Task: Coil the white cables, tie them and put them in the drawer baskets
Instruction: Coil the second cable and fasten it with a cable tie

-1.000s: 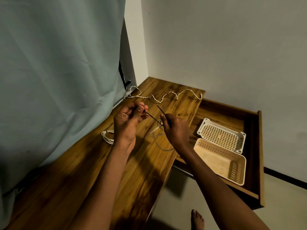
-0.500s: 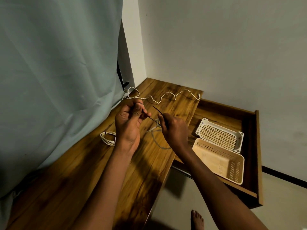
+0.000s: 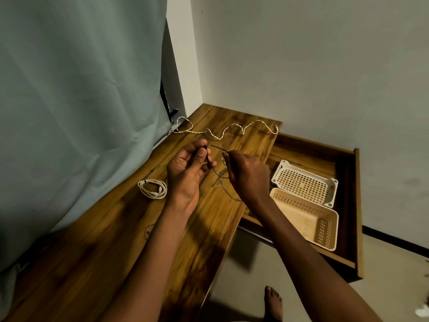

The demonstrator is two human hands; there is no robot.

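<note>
Since a second ago both hands have drifted slightly closer together. My left hand point(image 3: 185, 168) pinches one end of the thin black cable tie point(image 3: 218, 148); my right hand point(image 3: 246, 173) pinches it further along, a faint greyish-white cable point(image 3: 226, 189) hanging below. I judge the tie light and springy, best gripped near its tip; its long axis runs between the hands. Beyond them the loose twisted white cable point(image 3: 232, 131) sprawls crosswise over the wooden worktop point(image 3: 104, 228); left lies a tied white coil point(image 3: 152, 188).

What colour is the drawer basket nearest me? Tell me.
Pale peach-beige near basket, perforated sides; the head view, the only one, shows it.
</note>
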